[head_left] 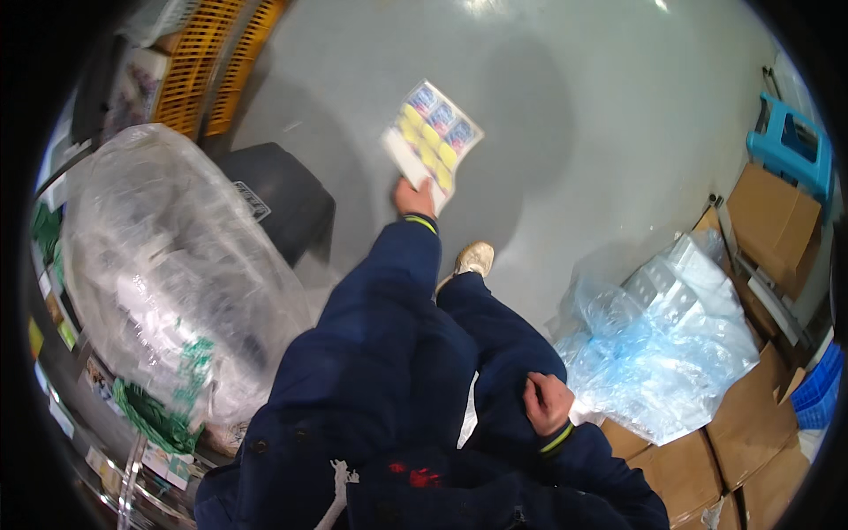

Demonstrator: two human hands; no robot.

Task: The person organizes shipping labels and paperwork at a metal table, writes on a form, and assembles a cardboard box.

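Observation:
Stretched out ahead, my left hand (pixel 413 196) grips the near edge of a flat, pale rectangular packet (pixel 433 132) printed with blue labels and yellow ovals. The packet is held over the floor and looks slightly blurred. My right hand (pixel 548 404) hangs beside my right thigh, its fingers curled in and nothing showing in them. Close by that hand lies a bluish clear plastic bag (pixel 654 344) with white pieces inside.
At left stands a large load wrapped in clear plastic (pixel 168 265), beside a dark grey bin (pixel 287 199) and yellow crates (pixel 199 66). On the right are cardboard boxes (pixel 751 415), a blue plastic stool (pixel 791 146) and a blue crate (pixel 821 384). Grey floor (pixel 618 115) stretches ahead.

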